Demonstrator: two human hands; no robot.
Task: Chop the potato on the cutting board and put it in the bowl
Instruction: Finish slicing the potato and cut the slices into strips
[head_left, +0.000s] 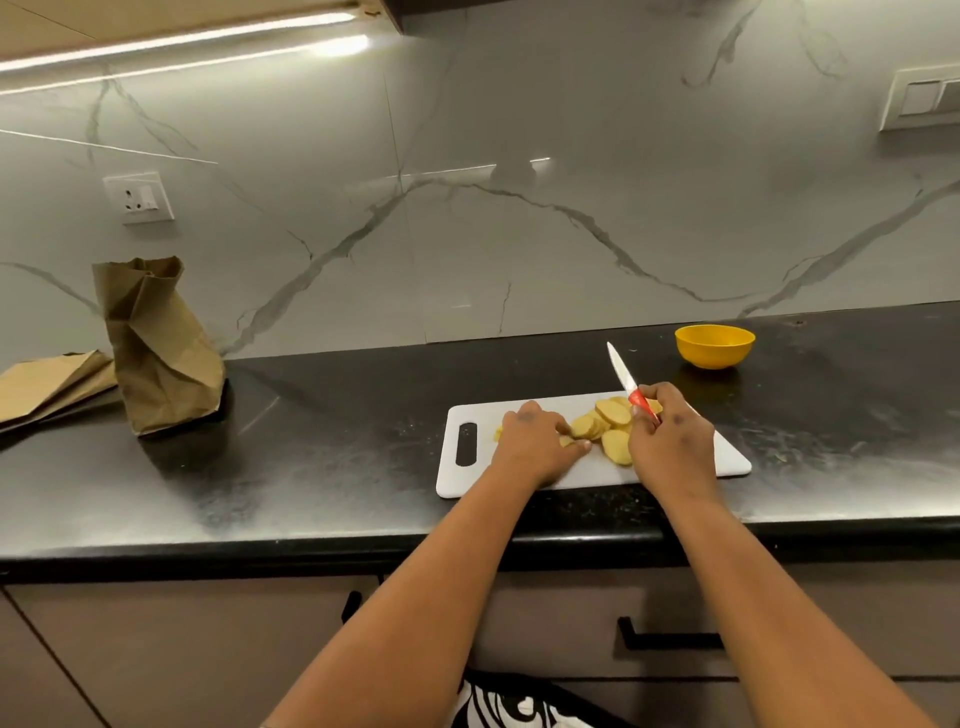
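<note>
The slices (605, 423) lie in an overlapping row on the board (530, 480), between the two hands, the row running from near-left to far-right. The left hand (535, 447) rests at the row's left end, fingers curled onto a slice there — probably gathering. The right hand (670, 436) grips the knife (626, 379) by its red handle, blade tilted up and pointing away to the far left, off the slices. The bowl (715, 345) sits beyond the board's far-right corner — nearer the right hand, apparently not yet filled
</note>
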